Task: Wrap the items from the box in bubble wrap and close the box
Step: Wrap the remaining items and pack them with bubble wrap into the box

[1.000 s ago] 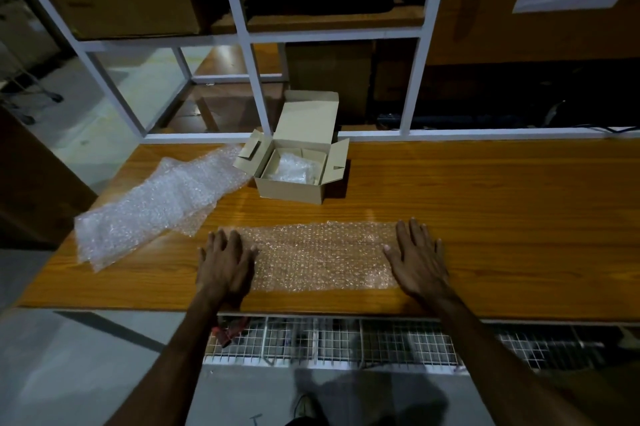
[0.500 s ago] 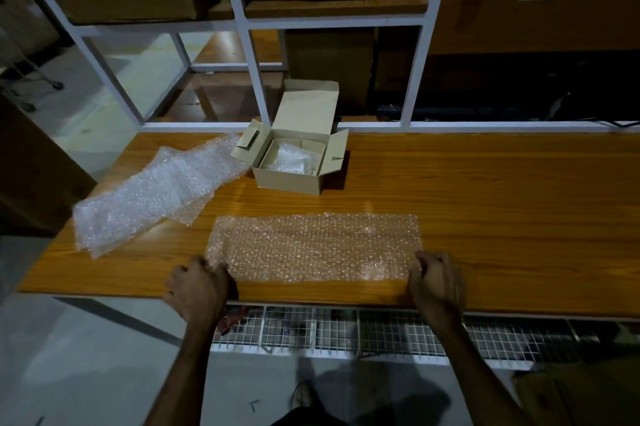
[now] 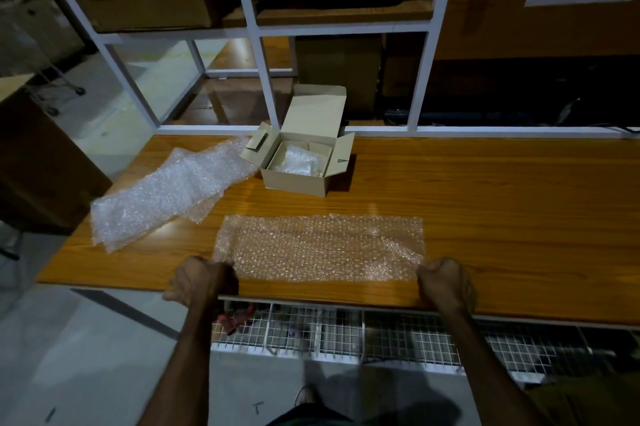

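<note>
A flat sheet of bubble wrap (image 3: 322,247) lies near the front edge of the wooden table (image 3: 485,217). My left hand (image 3: 201,281) pinches its near left corner, and my right hand (image 3: 445,283) pinches its near right corner, both fisted at the table's edge. Behind the sheet stands a small cardboard box (image 3: 298,165) with its lid and flaps open. Inside it lies a clear plastic-wrapped item (image 3: 296,162), too dim to identify.
More bubble wrap sheets (image 3: 166,193) lie piled at the table's left. A white metal frame (image 3: 266,79) rises behind the box. A wire mesh shelf (image 3: 346,332) runs under the table front. Large cartons sit on the shelves behind.
My hands went from lying flat on the ends of the sheet to pulling back to its near corners and closing on them. The sheet now lies spread out.
</note>
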A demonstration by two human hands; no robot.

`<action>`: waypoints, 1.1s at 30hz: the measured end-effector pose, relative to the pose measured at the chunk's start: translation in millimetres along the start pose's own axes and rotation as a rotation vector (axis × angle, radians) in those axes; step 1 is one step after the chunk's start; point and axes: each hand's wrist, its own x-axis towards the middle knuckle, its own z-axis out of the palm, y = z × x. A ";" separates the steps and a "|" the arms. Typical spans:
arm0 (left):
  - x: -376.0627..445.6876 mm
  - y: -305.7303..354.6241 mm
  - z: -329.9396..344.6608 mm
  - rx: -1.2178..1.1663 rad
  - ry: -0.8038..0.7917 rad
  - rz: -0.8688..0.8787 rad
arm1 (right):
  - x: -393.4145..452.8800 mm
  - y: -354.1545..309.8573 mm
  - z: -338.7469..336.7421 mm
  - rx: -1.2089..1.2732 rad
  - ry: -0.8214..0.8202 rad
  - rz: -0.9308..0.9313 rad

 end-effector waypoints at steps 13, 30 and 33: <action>-83.8 32.7 45.3 -0.469 0.097 0.822 | 8.1 16.8 0.6 0.169 -0.097 -0.194; -204.7 107.2 131.9 -0.244 -0.247 1.468 | 26.4 37.2 -0.7 0.268 -0.195 -0.251; -211.0 106.7 150.5 -0.112 -0.335 1.522 | 29.0 39.2 1.8 0.261 -0.199 -0.238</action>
